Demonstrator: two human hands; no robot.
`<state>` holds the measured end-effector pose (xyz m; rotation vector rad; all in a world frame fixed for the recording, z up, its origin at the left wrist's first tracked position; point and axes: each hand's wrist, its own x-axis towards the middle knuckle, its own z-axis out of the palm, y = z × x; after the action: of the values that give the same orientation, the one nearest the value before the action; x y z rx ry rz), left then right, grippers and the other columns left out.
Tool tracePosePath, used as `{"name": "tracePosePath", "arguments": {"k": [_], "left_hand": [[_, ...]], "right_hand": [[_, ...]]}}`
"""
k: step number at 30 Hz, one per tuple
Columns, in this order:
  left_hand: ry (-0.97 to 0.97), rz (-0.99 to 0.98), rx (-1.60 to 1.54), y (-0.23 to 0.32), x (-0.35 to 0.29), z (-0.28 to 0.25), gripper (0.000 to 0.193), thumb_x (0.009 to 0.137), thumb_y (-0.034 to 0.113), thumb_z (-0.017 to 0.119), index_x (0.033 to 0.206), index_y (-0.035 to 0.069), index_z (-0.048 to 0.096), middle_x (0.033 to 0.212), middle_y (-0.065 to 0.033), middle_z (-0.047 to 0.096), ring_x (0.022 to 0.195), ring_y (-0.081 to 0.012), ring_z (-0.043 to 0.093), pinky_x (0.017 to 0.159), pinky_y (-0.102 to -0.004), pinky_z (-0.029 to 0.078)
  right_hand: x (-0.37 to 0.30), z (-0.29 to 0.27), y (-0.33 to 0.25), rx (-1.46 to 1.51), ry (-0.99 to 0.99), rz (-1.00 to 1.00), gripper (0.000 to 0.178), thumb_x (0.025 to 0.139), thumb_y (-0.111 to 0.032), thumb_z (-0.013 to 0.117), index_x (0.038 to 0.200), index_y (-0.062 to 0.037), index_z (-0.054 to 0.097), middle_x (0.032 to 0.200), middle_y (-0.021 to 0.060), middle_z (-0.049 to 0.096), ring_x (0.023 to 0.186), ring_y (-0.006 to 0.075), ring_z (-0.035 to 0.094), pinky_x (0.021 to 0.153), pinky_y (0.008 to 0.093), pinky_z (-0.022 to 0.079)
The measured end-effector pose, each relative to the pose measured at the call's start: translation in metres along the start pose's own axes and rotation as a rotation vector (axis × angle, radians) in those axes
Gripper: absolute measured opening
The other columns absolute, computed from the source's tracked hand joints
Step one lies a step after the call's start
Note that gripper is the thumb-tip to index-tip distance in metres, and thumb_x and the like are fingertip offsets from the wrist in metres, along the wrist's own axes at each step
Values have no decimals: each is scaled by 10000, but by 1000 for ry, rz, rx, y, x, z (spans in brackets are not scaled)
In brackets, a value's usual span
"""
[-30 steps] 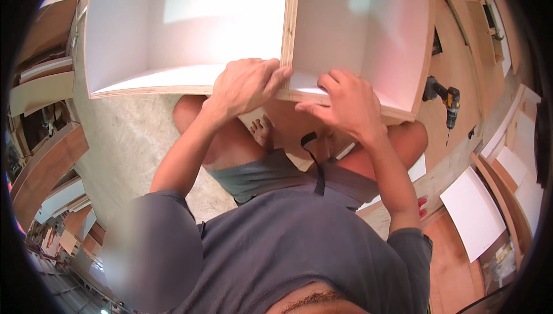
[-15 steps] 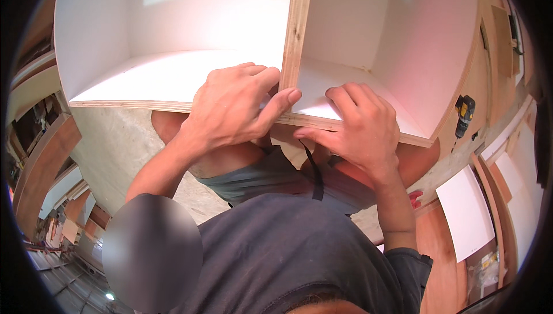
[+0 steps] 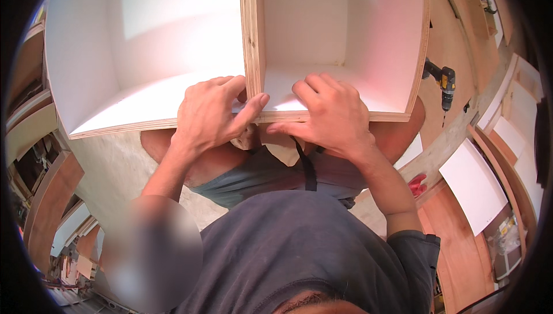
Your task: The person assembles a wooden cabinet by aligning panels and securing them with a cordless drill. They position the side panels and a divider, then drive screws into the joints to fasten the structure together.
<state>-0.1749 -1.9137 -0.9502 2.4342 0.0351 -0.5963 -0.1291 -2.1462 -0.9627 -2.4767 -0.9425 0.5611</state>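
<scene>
A wide head-worn fisheye looks steeply down from close above the dark shirt (image 3: 294,239) and grey shorts (image 3: 250,177), facing forward, with the open box (image 3: 251,31) near across the top

Wooden boards (image 3: 53,196) crowd a woodworking workshop, where a black-and-yellow power drill (image 3: 447,79) (bit fitted) lies at right, a white-lined cabinet (image 3: 252,37) shows bare plywood edges, and a loose white panel (image 3: 475,186) rests near more timber.
</scene>
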Motion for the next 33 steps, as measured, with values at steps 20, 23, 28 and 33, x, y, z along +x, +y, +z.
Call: {"name": "tracePosePath", "arguments": {"k": [20, 23, 28, 33], "left_hand": [[71, 43, 140, 5, -6, -3, 539, 941, 539, 597, 775, 37, 699, 683, -163, 691, 665, -378, 688, 663, -477, 548], [73, 27, 145, 7, -7, -4, 547, 936, 546, 599, 756, 38, 696, 680, -164, 691, 663, -380, 687, 662, -475, 548], [103, 39, 134, 6, -9, -1, 546, 928, 545, 604, 738, 41, 693, 674, -161, 689, 654, -379, 683, 655, -473, 546], [109, 27, 139, 7, -10, -1, 537, 923, 540, 606, 736, 44, 693, 677, -157, 691, 656, -375, 684, 655, -471, 547]], "right_hand": [[-6, -9, -10, -79, 43, 20, 685, 751, -720, 746, 928, -59, 700, 911, 104, 684, 866, 308, 706, 736, 442, 566], [-6, -6, -8, -84, 53, 8, 681, 747, -716, 749, 933, -62, 703, 912, 100, 688, 896, 304, 707, 752, 443, 564], [-8, -2, -5, -79, 82, -32, 669, 752, -704, 748, 932, -61, 705, 928, 105, 694, 946, 300, 702, 788, 448, 562], [-8, 0, -4, -74, 65, -35, 666, 763, -701, 741, 942, -61, 707, 957, 116, 698, 965, 304, 699, 802, 451, 561]]}}
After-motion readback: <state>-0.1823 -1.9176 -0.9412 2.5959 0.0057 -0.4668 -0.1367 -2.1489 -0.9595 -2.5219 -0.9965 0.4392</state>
